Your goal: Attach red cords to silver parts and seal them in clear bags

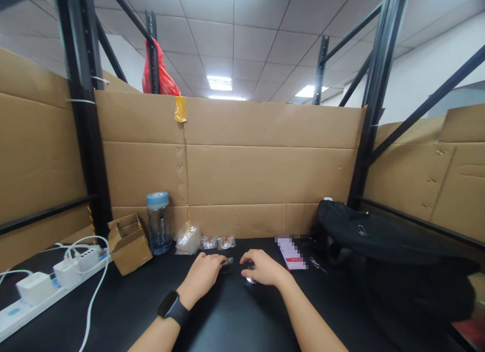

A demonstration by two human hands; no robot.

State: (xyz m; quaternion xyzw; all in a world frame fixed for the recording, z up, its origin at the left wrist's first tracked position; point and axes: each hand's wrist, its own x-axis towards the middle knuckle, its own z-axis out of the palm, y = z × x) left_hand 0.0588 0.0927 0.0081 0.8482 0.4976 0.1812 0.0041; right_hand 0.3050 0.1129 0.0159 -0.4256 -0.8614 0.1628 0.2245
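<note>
Cardboard wall point(242, 175) behind tabletop point(231, 321), gap between hands point(202, 275) point(265, 267)

I'm getting a bright, even picture, lit from overhead: one ceiling light point(220, 83) glares white just short of 12 o'clock, a second light point(308, 91) between 1 and 2. The black tabletop point(231, 321) shows me a faint sheen at 6 o'clock and soft shadows near the left hand point(202, 275) and right hand point(263, 267). At 4 o'clock the black bag point(401, 263) swallows detail. My wide view leans the dark uprights point(76, 49) outward at 10 and 2. Pixel blocks mask part of a pinkish flat object point(291, 253) near 5 o'clock.
</note>
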